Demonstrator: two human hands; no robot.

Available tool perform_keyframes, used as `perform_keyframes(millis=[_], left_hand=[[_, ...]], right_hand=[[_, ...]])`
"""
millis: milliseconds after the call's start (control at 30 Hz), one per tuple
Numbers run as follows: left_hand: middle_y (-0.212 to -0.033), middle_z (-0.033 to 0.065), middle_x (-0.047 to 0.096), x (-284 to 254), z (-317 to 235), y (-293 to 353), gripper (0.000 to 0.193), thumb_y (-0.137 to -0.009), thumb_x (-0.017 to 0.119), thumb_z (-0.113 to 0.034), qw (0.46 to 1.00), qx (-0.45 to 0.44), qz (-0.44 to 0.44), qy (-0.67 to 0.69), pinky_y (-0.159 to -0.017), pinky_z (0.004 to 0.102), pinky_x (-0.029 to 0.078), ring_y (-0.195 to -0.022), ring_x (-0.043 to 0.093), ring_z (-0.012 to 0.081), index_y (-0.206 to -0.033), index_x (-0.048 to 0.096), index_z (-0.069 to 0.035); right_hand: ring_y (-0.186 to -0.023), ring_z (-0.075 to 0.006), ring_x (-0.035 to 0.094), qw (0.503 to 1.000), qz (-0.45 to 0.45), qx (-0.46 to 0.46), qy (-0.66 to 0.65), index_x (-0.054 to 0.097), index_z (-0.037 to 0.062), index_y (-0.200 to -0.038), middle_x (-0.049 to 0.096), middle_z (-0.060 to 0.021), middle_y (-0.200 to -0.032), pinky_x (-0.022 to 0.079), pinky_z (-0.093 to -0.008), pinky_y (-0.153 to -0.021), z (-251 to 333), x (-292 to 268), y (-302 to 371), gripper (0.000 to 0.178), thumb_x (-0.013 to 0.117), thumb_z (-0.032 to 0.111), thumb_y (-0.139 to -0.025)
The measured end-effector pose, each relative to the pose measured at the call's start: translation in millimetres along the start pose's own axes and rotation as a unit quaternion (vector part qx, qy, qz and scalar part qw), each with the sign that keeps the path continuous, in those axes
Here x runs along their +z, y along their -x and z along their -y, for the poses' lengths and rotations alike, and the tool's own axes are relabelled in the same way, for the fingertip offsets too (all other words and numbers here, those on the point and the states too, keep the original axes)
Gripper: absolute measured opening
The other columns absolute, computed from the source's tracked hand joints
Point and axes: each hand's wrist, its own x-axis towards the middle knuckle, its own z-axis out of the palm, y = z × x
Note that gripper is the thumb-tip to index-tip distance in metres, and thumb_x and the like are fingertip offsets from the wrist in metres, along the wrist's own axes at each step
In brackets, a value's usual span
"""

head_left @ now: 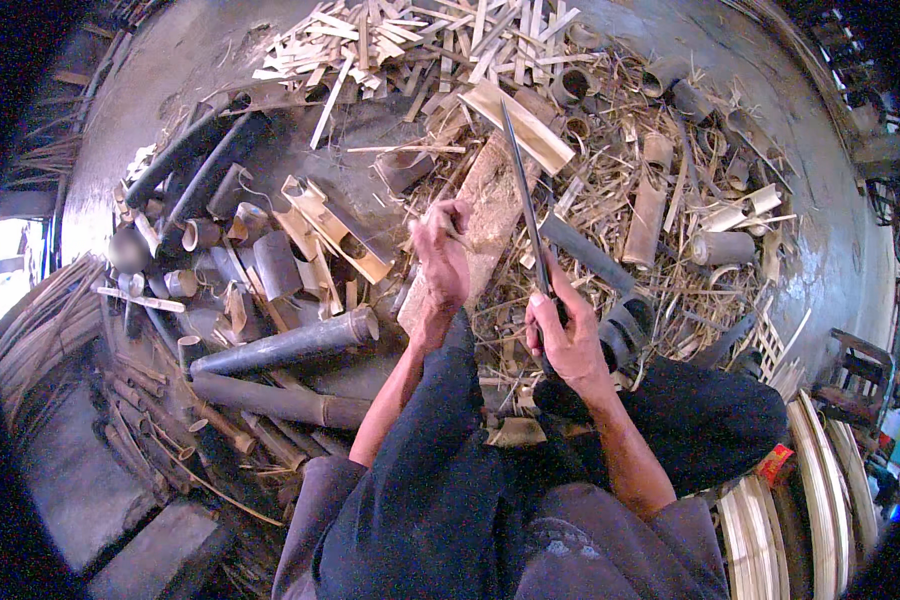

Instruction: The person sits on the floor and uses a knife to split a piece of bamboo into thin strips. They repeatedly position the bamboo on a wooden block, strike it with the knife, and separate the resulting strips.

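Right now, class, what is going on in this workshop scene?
A person sits on the floor among bamboo offcuts. The right hand grips a long blade, pointing away from the body over a wooden block. The left hand pinches a thin bamboo sliver at the block. Bamboo tubes lie to the left, split slats beyond.

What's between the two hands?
In the head view, only bamboo scraps and the edge of the wooden block lie between left hand and right hand.

Small red packet (773, 464) w/ yellow print, on floor by person's right knee, near bamboo strips (820, 490).
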Motion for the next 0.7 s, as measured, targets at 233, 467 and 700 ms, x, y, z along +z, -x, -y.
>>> perform_keyframes(millis=[233,467,700], left_hand=[[-0.081,-0.0031,0.046,17.9,-11.4,36.3,0.027,-0.099,0.046,-0.030,0.981,-0.018,0.005,-0.193,-0.068,0.0235,0.034,-0.075,0.039,0.0083,-0.087,0.054,-0.007],[-0.074,-0.0047,0.042,21.6,-27.3,43.1,0.026,-0.099,0.045,-0.028,0.971,-0.111,0.017,-0.209,-0.062,0.0227,0.031,-0.068,0.035,0.0067,-0.086,0.053,-0.007],[-0.074,-0.0054,0.039,21.7,-20.3,46.0,0.025,-0.099,0.045,-0.027,0.969,-0.088,0.043,-0.229,-0.061,0.0223,0.029,-0.068,0.032,0.0061,-0.088,0.052,-0.007]], right_hand=[[-0.042,-0.0104,0.044,0.987,0.006,0.114,-0.112,0.050,0.0040,-0.116,0.049,-0.0028,-0.063,0.038,-0.0249,-0.039,24.3,13.5,1.1,0.051,0.037,0.050,-0.097],[-0.040,-0.0096,0.044,0.978,0.026,0.149,-0.140,0.048,0.0038,-0.073,0.047,-0.0022,-0.056,0.037,-0.0259,-0.036,27.5,21.9,-0.6,0.057,0.039,0.056,-0.094],[-0.039,-0.0105,0.045,0.975,0.027,0.157,-0.152,0.047,0.0059,-0.079,0.050,-0.0026,-0.057,0.038,-0.0264,-0.035,22.7,18.0,0.8,0.047,0.038,0.048,-0.097]])
